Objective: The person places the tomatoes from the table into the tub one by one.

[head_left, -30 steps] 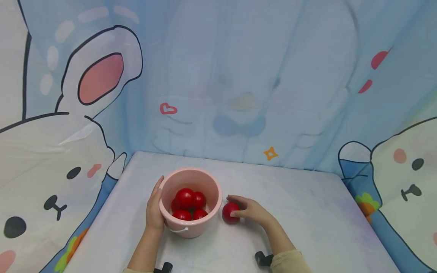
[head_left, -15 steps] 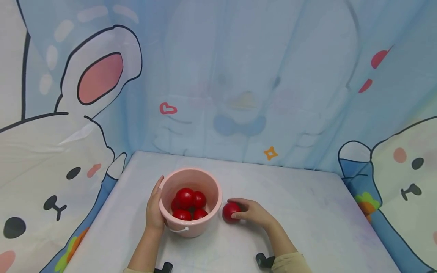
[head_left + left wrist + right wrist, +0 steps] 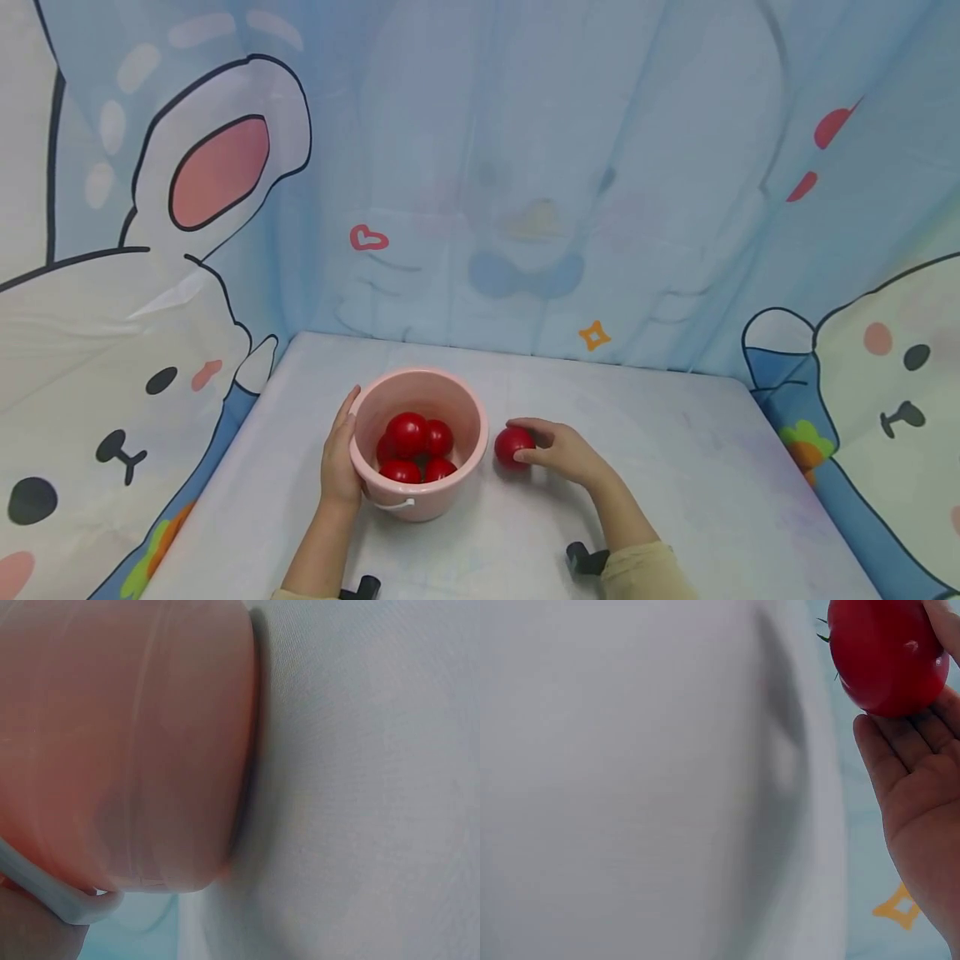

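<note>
A pink bucket (image 3: pixel 420 504) with a white handle stands at the table's middle left in the head view. Several red tomatoes (image 3: pixel 407 434) lie inside it. My left hand (image 3: pixel 341 462) rests along the bucket's left outer wall, fingers stretched toward the far side. The wrist view on that side shows the bucket's lower wall (image 3: pixel 135 750) upright on the table, with little of the hand visible. Right of the bucket, my right hand (image 3: pixel 566 454) pinches another red tomato (image 3: pixel 512 447) between thumb and fingers. Green stem tips (image 3: pixel 823 637) show on this tomato, and its shadow falls apart from it.
The white-covered table (image 3: pixel 712 483) reaches back to a blue printed curtain (image 3: pixel 540 167), with cartoon-animal panels at the left (image 3: pixel 90 375) and right (image 3: pixel 885 375). Black wrist-worn parts (image 3: pixel 585 560) sit at both wrists.
My right hand has moved slightly away from me and to the right with the tomato, which now appears higher in the head view. The left hand and the bucket have stayed put.
</note>
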{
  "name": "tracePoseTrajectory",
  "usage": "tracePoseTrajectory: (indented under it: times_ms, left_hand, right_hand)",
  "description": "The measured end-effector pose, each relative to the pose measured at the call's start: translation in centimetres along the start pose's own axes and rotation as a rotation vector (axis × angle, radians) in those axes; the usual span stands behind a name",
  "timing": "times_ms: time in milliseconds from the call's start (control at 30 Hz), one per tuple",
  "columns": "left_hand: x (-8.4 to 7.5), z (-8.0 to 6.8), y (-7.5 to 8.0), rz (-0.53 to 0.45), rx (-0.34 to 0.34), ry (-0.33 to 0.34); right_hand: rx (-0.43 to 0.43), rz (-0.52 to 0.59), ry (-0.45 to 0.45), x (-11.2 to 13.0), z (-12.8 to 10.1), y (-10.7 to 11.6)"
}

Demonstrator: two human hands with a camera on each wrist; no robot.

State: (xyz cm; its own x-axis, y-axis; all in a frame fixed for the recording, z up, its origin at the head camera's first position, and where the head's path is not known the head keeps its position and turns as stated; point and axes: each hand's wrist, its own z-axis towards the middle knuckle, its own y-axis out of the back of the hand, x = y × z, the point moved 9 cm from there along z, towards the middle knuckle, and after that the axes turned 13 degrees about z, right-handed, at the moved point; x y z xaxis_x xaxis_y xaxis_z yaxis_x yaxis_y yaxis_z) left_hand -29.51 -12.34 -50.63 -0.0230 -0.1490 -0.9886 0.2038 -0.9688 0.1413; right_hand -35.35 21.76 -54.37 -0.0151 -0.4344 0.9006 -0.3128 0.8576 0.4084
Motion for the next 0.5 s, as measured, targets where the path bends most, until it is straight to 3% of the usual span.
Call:
tracePoseTrajectory:
  times_ms: [300,500]
  left_hand:
    - [0.0,0.0,0.0,-0.009,-0.002,-0.001]
    - [0.2,0.0,0.0,-0.013,-0.003,0.005]
  right_hand:
    - [0.02,0.001,0.143,6.3,0.9,3.5]
    - [0.027,-0.014,0.186,9.3,1.5,5.6]
